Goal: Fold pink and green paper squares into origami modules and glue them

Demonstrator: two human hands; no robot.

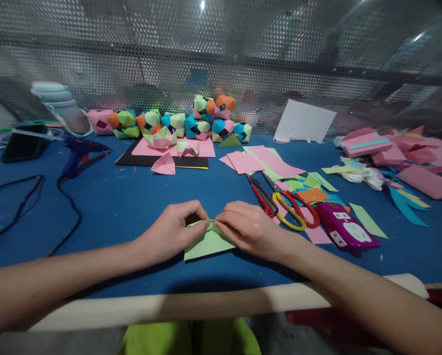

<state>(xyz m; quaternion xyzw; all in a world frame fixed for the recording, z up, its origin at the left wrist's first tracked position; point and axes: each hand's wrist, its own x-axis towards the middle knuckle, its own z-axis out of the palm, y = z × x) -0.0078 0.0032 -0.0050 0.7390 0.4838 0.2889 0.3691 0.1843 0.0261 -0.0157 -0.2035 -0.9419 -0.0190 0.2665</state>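
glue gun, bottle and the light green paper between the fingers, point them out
glue gun [70, 162]: head view, on its blue handle
bottle [72, 117]: head view, on its body below the lid
light green paper [209, 245]: head view, on its visible middle

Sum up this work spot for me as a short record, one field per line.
Surface: blue table
Left hand: pinches the green paper at its far edge
Right hand: pinches the same edge, close beside the left
Left side: glue gun, phone, bottle
Right side: scissors, purple case, pink paper pile
Back: folded paper shapes, white sheet
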